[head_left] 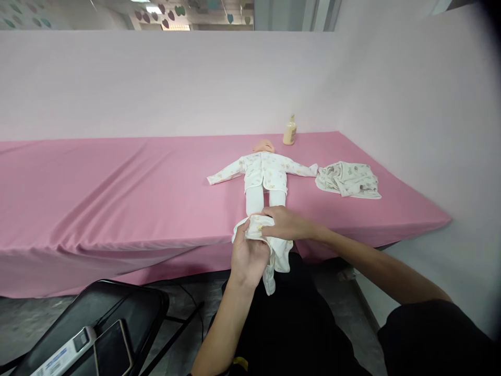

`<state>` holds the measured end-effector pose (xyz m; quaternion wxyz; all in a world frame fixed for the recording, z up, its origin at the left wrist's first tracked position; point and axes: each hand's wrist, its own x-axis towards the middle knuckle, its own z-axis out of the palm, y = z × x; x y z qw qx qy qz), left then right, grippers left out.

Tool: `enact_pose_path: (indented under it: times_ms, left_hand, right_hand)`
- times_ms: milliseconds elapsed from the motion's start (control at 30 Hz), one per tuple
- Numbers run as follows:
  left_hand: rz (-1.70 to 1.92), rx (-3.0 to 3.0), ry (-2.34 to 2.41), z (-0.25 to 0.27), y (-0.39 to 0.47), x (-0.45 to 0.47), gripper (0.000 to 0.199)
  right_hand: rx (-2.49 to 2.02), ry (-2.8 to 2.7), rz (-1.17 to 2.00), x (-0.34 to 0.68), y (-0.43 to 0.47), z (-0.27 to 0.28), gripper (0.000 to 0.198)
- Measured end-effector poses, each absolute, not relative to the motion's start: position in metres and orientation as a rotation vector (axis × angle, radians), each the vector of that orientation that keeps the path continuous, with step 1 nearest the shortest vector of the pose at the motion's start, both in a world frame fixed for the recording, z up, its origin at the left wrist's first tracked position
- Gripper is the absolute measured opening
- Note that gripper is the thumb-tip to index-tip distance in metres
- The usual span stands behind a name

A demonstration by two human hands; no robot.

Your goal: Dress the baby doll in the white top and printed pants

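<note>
Just off the table's front edge, my left hand (250, 257) and my right hand (288, 223) hold white printed baby pants (282, 255). My left thumb lies on the bunched cloth, and its other fingers are partly hidden under or inside it. From the right, my right hand pinches the upper edge. Two leg-like ends of the cloth hang down over my lap. Beyond my hands a baby doll (264, 146) lies on its back, arms spread, in a white printed jacket (266, 171) and white leg coverings (254, 199). The doll's feet are hidden behind my hands and the cloth.
A pink cloth covers the table (129, 193), which meets walls at the back and right. A pump bottle (290, 131) stands behind the doll. To the right lies a folded printed garment (348, 179). A black chair (129, 300) at lower left bears a phone (113, 351) and a white device (66, 356).
</note>
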<state>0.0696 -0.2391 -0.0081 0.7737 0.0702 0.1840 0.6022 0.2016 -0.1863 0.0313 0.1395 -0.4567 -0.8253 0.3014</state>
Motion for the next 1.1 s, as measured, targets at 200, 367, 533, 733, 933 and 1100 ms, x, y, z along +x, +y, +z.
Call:
enact_pose_path:
  times_ms: [200,367,533,733,933,1100]
  left_hand:
    - [1.328,0.11,0.46,-0.005,-0.24,0.069,0.014]
    - [1.327,0.14,0.466,-0.006,-0.242,0.069,0.016]
    - [1.393,0.116,0.506,-0.009,-0.244,0.072,0.02]
    - [1.481,0.263,0.544,-0.016,-0.25,0.077,0.026]
    - [1.485,0.474,0.605,-0.02,-0.253,0.081,0.017]
    - [1.508,0.413,0.595,-0.018,-0.247,0.085,0.014]
  right_hand:
    - [-1.324,-2.376,0.606,0.197,-0.186,0.021,0.009]
    - [-1.306,-2.276,0.798,0.197,-0.18,0.018,0.008]
    - [-1.21,-2.187,1.085,0.196,-0.165,0.015,0.004]
    - [-1.182,-2.225,1.066,0.199,-0.16,0.01,0.027]
    - [-0.962,-2.376,0.716,0.201,-0.163,-0.001,0.016]
    - [-0.93,-2.307,0.513,0.197,-0.163,-0.005,0.016]
